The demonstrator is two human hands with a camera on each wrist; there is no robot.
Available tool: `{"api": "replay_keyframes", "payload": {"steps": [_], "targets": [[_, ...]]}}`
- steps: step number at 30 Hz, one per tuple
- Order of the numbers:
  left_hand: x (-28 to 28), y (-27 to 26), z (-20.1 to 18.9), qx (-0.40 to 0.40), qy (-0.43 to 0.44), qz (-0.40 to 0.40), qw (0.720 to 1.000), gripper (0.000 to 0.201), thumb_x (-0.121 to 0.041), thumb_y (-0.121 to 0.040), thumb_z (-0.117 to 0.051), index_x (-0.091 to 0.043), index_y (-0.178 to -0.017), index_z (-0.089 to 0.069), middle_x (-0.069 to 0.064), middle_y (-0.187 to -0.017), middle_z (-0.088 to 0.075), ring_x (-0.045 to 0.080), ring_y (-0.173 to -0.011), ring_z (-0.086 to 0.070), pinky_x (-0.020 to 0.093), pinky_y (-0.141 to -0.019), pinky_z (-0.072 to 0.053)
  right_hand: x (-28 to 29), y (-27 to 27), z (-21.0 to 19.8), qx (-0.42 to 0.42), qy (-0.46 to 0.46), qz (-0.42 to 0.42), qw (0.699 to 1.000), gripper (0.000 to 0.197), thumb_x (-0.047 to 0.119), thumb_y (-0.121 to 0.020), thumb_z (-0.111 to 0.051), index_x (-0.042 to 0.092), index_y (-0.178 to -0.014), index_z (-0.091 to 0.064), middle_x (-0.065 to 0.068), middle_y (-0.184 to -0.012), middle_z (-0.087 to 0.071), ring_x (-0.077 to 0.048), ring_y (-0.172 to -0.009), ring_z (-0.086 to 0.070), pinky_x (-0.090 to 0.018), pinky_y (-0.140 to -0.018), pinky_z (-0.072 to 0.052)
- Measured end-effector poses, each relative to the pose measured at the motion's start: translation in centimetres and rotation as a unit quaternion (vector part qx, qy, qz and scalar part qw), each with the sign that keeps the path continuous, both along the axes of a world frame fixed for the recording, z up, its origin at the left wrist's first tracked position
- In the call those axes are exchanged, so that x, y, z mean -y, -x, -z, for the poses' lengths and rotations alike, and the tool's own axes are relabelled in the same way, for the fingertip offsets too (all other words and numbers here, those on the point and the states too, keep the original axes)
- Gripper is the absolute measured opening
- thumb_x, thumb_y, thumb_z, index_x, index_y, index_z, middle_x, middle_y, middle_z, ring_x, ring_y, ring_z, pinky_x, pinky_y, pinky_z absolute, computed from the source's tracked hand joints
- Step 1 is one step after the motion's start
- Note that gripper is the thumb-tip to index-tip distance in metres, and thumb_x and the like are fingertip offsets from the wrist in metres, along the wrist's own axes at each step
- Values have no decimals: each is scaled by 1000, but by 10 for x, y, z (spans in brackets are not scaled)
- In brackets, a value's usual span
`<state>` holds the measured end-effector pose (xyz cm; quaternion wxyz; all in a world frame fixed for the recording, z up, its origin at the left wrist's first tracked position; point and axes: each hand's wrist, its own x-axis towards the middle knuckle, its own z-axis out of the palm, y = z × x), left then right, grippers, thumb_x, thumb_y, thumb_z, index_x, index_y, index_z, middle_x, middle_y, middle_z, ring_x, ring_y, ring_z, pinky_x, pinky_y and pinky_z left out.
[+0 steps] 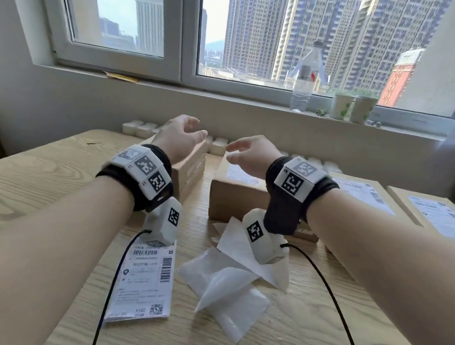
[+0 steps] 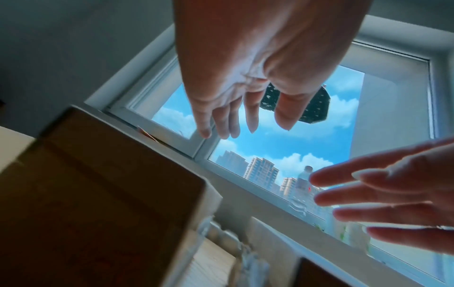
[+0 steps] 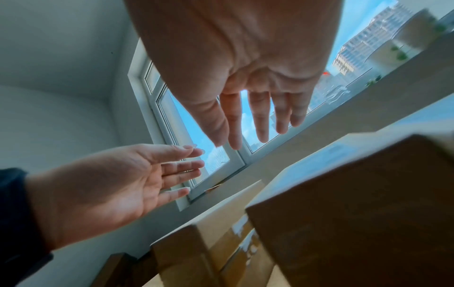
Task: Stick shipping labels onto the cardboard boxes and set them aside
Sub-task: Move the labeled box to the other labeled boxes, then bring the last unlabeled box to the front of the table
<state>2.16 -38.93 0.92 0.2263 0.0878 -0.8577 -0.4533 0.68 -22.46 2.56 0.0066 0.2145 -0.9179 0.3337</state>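
Both hands hover above the boxes, empty, with fingers straight. My left hand (image 1: 185,133) (image 2: 236,108) is over a stack of plain cardboard boxes (image 1: 192,169) (image 2: 98,194). My right hand (image 1: 246,153) (image 3: 255,116) is over a cardboard box (image 1: 233,195) (image 3: 356,203) that carries a white shipping label (image 1: 238,173) on its top. A loose shipping label (image 1: 145,277) with barcodes lies flat on the wooden table (image 1: 37,182) near me. Further labelled boxes (image 1: 359,191) lie to the right.
Peeled white backing sheets (image 1: 226,278) lie crumpled at the table's middle front. White foam blocks (image 1: 139,128) line the table's far edge. A plastic bottle (image 1: 304,81) and two paper cups (image 1: 353,107) stand on the windowsill. Wrist cables trail over the front edge.
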Motion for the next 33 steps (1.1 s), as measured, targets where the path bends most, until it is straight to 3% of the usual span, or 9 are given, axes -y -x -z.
{"api": "replay_keyframes", "payload": {"steps": [5,11,14,18,22,24,28,30,33], "targets": [[60,-20,5,15,-17,-112,993,47,-34,-89,-58,-17,-131,-49,4,-137,-50,22,-126,-46,33,-103,-37,53,-10,14,24,20,-28,999,36,18,-88,-57,20,-123,-62,2,-130,-59,-15,-115,-56,-22,-95,-42],[100,-26,33,138,-50,-123,981,65,-41,-90,-54,-11,-143,-33,11,-148,-37,29,-135,-36,37,-110,-29,94,-6,30,91,3,-12,996,52,19,-91,-53,5,-140,-40,-11,-140,-46,-24,-123,-50,-28,-98,-41],[104,-22,45,148,-95,-94,980,71,-42,-90,-53,-7,-145,-27,14,-149,-34,30,-135,-35,42,-112,-30,107,0,40,158,43,22,986,42,21,-90,-55,-1,-126,-50,-12,-106,-54,-23,-100,-55,-39,-98,-47],[106,-18,52,146,-126,-104,976,71,-49,-88,-54,-7,-141,-35,11,-140,-45,30,-126,-45,45,-104,-41,112,8,50,219,121,60,966,37,22,-92,-55,-3,-118,-53,-11,-101,-56,-24,-98,-55,-42,-101,-46],[109,-19,54,151,-209,-109,960,56,-48,-85,-59,-5,-122,-54,10,-121,-59,27,-110,-57,37,-82,-53,109,11,50,244,135,68,958,17,20,-93,-54,8,-82,-53,-9,-90,-54,-24,-91,-52,-39,-97,-48],[110,-21,57,153,-195,-125,961,62,-49,-84,-59,-2,-124,-52,13,-123,-57,29,-111,-56,39,-90,-50,109,8,51,246,135,56,958,19,18,-91,-56,11,-73,-51,-10,-96,-55,-23,-89,-53,-35,-90,-49],[112,-29,52,127,-177,-138,966,82,-61,-72,-60,-2,-128,-51,14,-126,-57,33,-114,-55,43,-103,-42,111,1,46,242,153,16,958,18,9,-87,-56,13,-70,-51,-11,-93,-56,-24,-89,-55,-41,-97,-49],[108,-37,42,92,-193,-145,966,90,-66,-60,-61,-7,-127,-51,9,-125,-58,30,-113,-55,43,-102,-42,108,-5,36,226,182,5,957,13,6,-85,-55,10,-72,-55,-10,-87,-58,-24,-83,-55,-38,-86,-50],[98,-48,25,13,-219,-149,964,74,-59,-66,-64,-14,-124,-50,1,-122,-57,21,-112,-54,41,-101,-42,98,-15,21,192,232,0,954,5,14,-69,-61,14,-74,-59,-6,-93,-63,-22,-88,-58,-32,-82,-47]]}}
